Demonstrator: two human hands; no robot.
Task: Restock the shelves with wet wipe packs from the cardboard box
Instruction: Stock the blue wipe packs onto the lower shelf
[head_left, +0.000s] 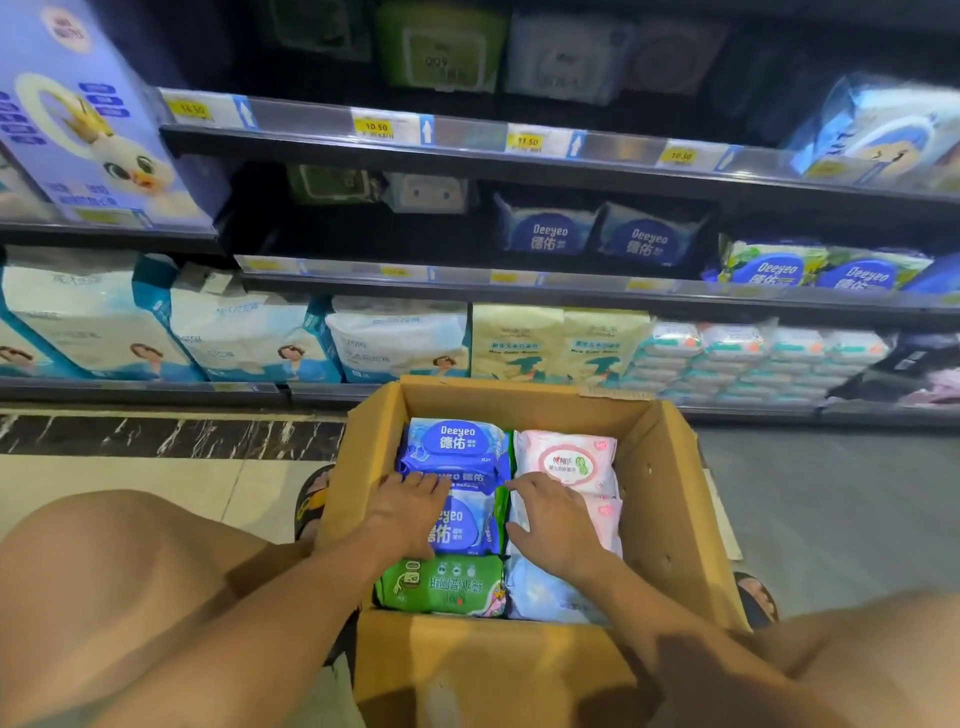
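Box (670, 509) stands open on the floor (156, 488), wipe packs lying flat inside. Nearest the viewer: a green pack (441, 584) beside a pale pack (540, 592). Left grip (410, 514), fingers flat and relaxed, rests on the blue packs (457, 447). Right grip (550, 525), fingers spread wide, rests on the pink packs (566, 460) alongside. Beyond the box: shelves (519, 291), part-stocked with wipes, with price tags (376, 127) on the rails

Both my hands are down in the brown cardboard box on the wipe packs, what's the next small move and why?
Probably curl the left hand round the blue Deeyeo pack under it and lift it out. It and the right hand rest open, gripping nothing, and matching dark blue Deeyeo packs sit on the middle shelf with dark space beside them.
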